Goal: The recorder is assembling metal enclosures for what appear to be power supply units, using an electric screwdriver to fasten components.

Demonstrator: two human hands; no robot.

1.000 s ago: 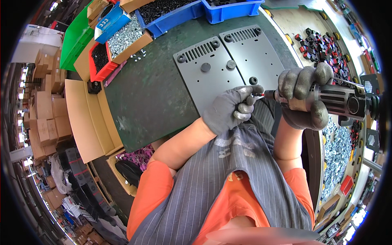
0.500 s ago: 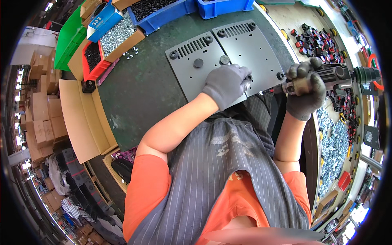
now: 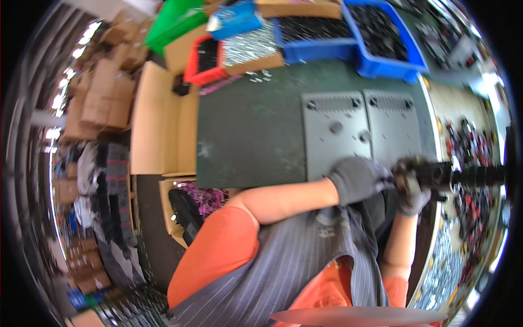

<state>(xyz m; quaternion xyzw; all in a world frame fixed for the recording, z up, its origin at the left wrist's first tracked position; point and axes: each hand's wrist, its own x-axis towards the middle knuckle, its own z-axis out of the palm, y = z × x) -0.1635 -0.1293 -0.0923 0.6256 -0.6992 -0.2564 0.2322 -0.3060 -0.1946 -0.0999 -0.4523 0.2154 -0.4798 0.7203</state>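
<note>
Here, a green bench (image 3: 245, 136) carries a left plate (image 3: 331, 150) and a right plate (image 3: 392, 128), side by side.
The left hand (image 3: 358, 181), its fingers too blurred to tell wide from narrow, has these at eleven and one o'clock and, at three, the right hand (image 3: 415, 195), fingers wrapped around a power drill (image 3: 444, 174).

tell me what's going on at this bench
A gloved person grips a dark power tool with the right hand; the left hand is near its front end, though blur hides whether it holds anything. Two gray plates lie side by side on the dark green table, extending beyond the hands. Blue bins stand at the far side.
</note>
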